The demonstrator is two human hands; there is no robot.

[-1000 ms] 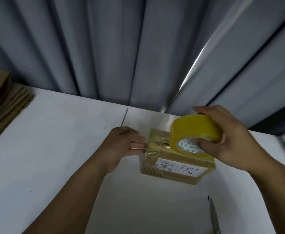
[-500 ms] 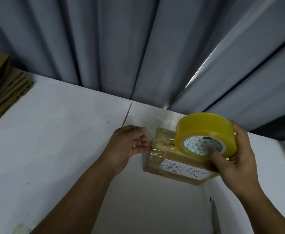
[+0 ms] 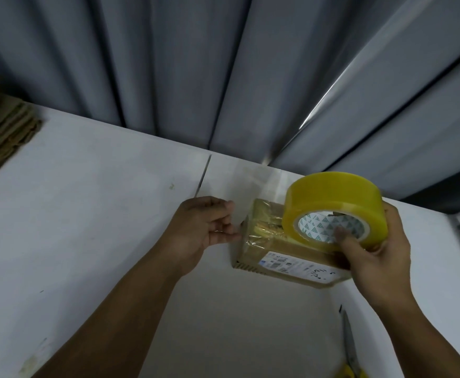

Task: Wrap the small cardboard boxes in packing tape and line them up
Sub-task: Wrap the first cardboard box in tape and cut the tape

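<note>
Right now I see the box (image 3: 286,253) lying on the white table (image 3: 87,214), a little right of the middle of my view. Its long side runs left to right. A white label (image 3: 291,264) sits on the face nearest me, and shiny, wrinkled tape already covers its left end.

My left hand (image 3: 199,230) is at the left end of the box. Its fingers are curled and the thumb and fingertips are closed together on the loose end of a clear strip (image 3: 256,186). That strip shows only as a faint film over the table behind the box, so I cannot tell just where it meets the box.

My right hand (image 3: 379,249) is clamped on the yellow roll (image 3: 332,197). The thumb is pushed into the printed core and the fingers wrap round the outer rim from the right. The roll stands on edge above the right half of the box, with its open core facing me. I cannot tell whether its lower rim touches the box.

Scissors (image 3: 350,347) lie on the table nearer to me than the box and to its right. The blades point toward the box, and the yellow handles are cut off by the bottom edge. Flat cardboard (image 3: 2,132) is stacked far to the left of the box. Grey curtains (image 3: 196,64) hang behind the box, beyond the table's far edge.
</note>
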